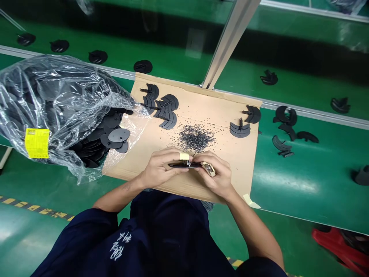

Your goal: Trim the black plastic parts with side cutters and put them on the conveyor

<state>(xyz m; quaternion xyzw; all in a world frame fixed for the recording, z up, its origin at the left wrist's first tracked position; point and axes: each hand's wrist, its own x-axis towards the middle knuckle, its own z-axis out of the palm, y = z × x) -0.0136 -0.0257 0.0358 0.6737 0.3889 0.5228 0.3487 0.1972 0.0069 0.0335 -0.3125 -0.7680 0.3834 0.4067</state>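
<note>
My left hand [161,165] is closed on a thin black plastic piece [180,165], held edge-on above the cardboard. Pale yellow tape wraps one of its fingertips. My right hand [215,171] is closed around a small beige and metallic tool [208,168] at the piece's right end; its kind is unclear and the fingers hide most of it. Just beyond both hands, a heap of tiny black bits [196,137] lies on the cardboard sheet [138,163]. Black curved plastic parts [167,111] lie at the sheet's upper left, and two more [240,129] lie at its right.
A clear plastic bag [57,88] of black oval discs [118,134] spills onto the cardboard at left. More black parts [285,115] lie on the green table [288,173] at right. A metal post [230,40] rises behind the sheet. Several black parts [98,57] line the green surface beyond the rail.
</note>
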